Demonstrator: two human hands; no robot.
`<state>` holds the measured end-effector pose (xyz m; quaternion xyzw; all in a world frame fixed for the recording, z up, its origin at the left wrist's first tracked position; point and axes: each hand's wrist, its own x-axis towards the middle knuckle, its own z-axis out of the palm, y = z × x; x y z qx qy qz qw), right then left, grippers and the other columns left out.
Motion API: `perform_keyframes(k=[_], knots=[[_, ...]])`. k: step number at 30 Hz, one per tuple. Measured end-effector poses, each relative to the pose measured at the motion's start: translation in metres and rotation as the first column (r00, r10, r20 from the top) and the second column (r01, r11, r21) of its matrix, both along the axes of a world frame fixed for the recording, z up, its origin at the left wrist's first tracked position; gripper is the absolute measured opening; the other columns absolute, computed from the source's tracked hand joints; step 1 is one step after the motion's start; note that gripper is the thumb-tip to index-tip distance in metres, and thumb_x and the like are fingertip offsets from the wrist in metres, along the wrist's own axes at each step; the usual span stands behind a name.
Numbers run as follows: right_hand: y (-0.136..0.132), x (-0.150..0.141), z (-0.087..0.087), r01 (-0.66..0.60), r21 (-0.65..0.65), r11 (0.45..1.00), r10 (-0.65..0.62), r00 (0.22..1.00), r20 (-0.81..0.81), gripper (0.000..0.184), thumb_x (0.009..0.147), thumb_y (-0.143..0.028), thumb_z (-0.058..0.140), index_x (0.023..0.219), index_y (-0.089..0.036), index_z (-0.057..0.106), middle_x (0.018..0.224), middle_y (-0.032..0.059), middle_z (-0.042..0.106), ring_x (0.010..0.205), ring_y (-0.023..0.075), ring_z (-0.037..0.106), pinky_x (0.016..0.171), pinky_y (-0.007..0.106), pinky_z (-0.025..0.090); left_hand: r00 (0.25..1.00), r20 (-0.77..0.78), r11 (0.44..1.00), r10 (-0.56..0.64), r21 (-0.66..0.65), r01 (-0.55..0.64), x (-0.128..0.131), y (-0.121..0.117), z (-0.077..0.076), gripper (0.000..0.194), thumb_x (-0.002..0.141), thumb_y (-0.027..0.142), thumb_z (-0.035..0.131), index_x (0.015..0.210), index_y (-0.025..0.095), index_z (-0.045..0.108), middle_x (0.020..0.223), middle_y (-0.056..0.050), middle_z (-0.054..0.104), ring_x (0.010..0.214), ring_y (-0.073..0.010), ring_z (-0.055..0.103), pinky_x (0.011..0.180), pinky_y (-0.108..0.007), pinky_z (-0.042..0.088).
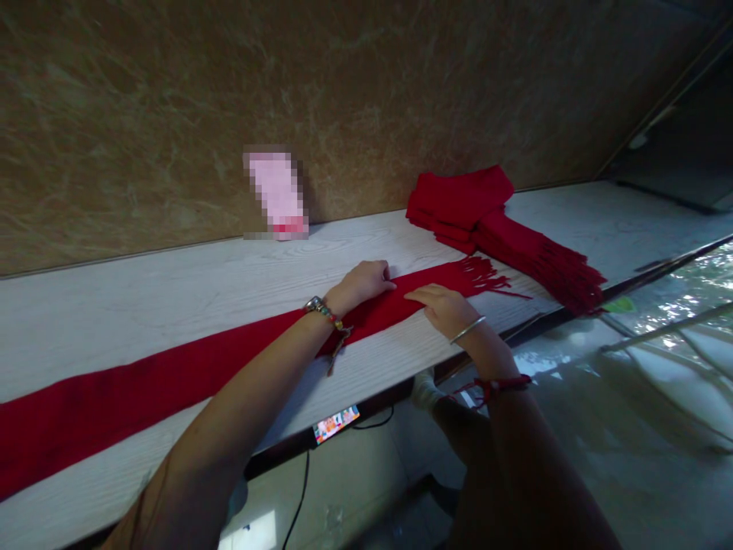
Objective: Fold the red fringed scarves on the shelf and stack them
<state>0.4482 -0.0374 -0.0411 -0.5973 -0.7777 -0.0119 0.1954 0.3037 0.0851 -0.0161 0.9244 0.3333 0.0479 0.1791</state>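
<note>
A long red scarf [172, 374] lies stretched along the pale wooden tabletop [172, 283], its fringed end [486, 275] toward the right. My left hand [363, 283] rests on the far edge of the scarf near that end, fingers curled down onto the cloth. My right hand [440, 305] lies flat on the scarf beside it, fingers stretched out toward the left. Both hands press on the fabric a short way from the fringe. Bracelets sit on both wrists.
A stack of folded red scarves [475, 206] with fringe hanging over the edge sits at the back right. A pink blurred object [278, 195] leans against the brown wall. A phone [336, 424] sticks out under the table's front edge, with a cable hanging down.
</note>
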Motion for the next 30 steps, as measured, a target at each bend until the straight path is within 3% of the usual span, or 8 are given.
perform_keyframes(k=[4, 9, 11, 14, 18, 22, 26, 30], knots=[[-0.001, 0.001, -0.002, 0.064, 0.032, 0.997, -0.06, 0.993, -0.102, 0.047, 0.065, 0.003, 0.039, 0.098, -0.019, 0.065, 0.098, 0.0056, 0.072, 0.093, 0.0176, 0.065, 0.086, 0.033, 0.051, 0.994, 0.016, 0.991, -0.109, 0.075, 0.107, -0.005, -0.008, 0.01, 0.016, 0.079, 0.022, 0.059, 0.093, 0.015, 0.061, 0.092, -0.007, 0.063, 0.086, -0.0186, 0.056, 0.075, -0.028, 0.04], [-0.004, 0.006, -0.004, 0.17, 0.082, 0.982, -0.141, 0.95, -0.277, 0.028, 0.067, -0.003, 0.046, 0.085, -0.022, 0.056, 0.082, 0.0022, 0.07, 0.08, 0.0178, 0.066, 0.075, 0.031, 0.052, 0.923, -0.194, 0.938, -0.331, -0.173, 0.3, -0.012, -0.025, 0.03, 0.036, 0.077, 0.052, 0.058, 0.085, 0.017, 0.062, 0.075, -0.003, 0.062, 0.065, -0.0157, 0.052, 0.06, -0.027, 0.036], [-0.004, 0.008, -0.005, 0.191, 0.102, 0.976, -0.146, 0.928, -0.342, 0.022, 0.069, -0.005, 0.049, 0.082, -0.022, 0.053, 0.079, 0.0023, 0.068, 0.078, 0.0181, 0.066, 0.073, 0.031, 0.052, 0.915, -0.247, 0.947, -0.318, -0.122, 0.297, -0.012, -0.031, 0.032, 0.041, 0.074, 0.055, 0.06, 0.09, 0.017, 0.062, 0.077, -0.005, 0.063, 0.065, -0.0171, 0.052, 0.059, -0.028, 0.035], [-0.005, 0.01, -0.005, 0.213, 0.127, 0.969, -0.15, 0.911, -0.384, 0.015, 0.072, -0.009, 0.052, 0.081, -0.021, 0.052, 0.078, 0.003, 0.067, 0.076, 0.0185, 0.066, 0.071, 0.032, 0.051, 0.933, -0.247, 0.963, -0.262, -0.001, 0.27, -0.009, -0.036, 0.029, 0.032, 0.076, 0.043, 0.061, 0.094, 0.017, 0.062, 0.082, -0.008, 0.064, 0.068, -0.0183, 0.052, 0.06, -0.029, 0.035], [-0.009, 0.011, -0.003, 0.177, 0.153, 0.972, -0.118, 0.936, -0.331, 0.01, 0.074, -0.016, 0.059, 0.084, -0.02, 0.057, 0.082, 0.0044, 0.068, 0.079, 0.0199, 0.065, 0.074, 0.035, 0.051, 0.941, -0.169, 0.955, -0.293, -0.008, 0.296, -0.01, -0.029, 0.025, 0.018, 0.073, 0.03, 0.063, 0.087, 0.019, 0.064, 0.08, -0.006, 0.063, 0.068, -0.0167, 0.05, 0.062, -0.028, 0.036], [-0.013, 0.003, -0.002, 0.079, 0.129, 0.988, -0.054, 0.98, -0.19, 0.026, 0.074, -0.017, 0.062, 0.099, -0.018, 0.062, 0.101, 0.0082, 0.069, 0.095, 0.0233, 0.062, 0.085, 0.04, 0.049, 0.945, -0.116, 0.951, -0.305, -0.087, 0.296, -0.014, -0.021, 0.027, 0.011, 0.071, 0.028, 0.064, 0.079, 0.02, 0.064, 0.069, -0.001, 0.061, 0.061, -0.0136, 0.047, 0.061, -0.026, 0.036], [-0.009, -0.011, -0.003, 0.123, 0.14, 0.982, -0.12, 0.992, -0.03, 0.033, 0.076, -0.003, 0.047, 0.1, -0.015, 0.065, 0.102, 0.01, 0.069, 0.099, 0.0232, 0.06, 0.089, 0.04, 0.046, 0.944, -0.091, 0.945, -0.318, -0.115, 0.307, -0.018, -0.02, 0.032, 0.011, 0.073, 0.03, 0.062, 0.077, 0.02, 0.063, 0.067, 0.0, 0.06, 0.057, -0.0121, 0.044, 0.057, -0.025, 0.034], [-0.004, -0.018, -0.002, 0.165, 0.137, 0.977, -0.172, 0.984, 0.039, 0.034, 0.079, -0.001, 0.043, 0.098, -0.013, 0.068, 0.095, 0.0104, 0.069, 0.093, 0.0229, 0.059, 0.085, 0.037, 0.047, 0.915, -0.142, 0.925, -0.377, -0.1, 0.366, -0.02, -0.02, 0.036, 0.02, 0.08, 0.035, 0.056, 0.084, 0.018, 0.065, 0.072, -0.002, 0.062, 0.059, -0.0129, 0.047, 0.059, -0.025, 0.035]])
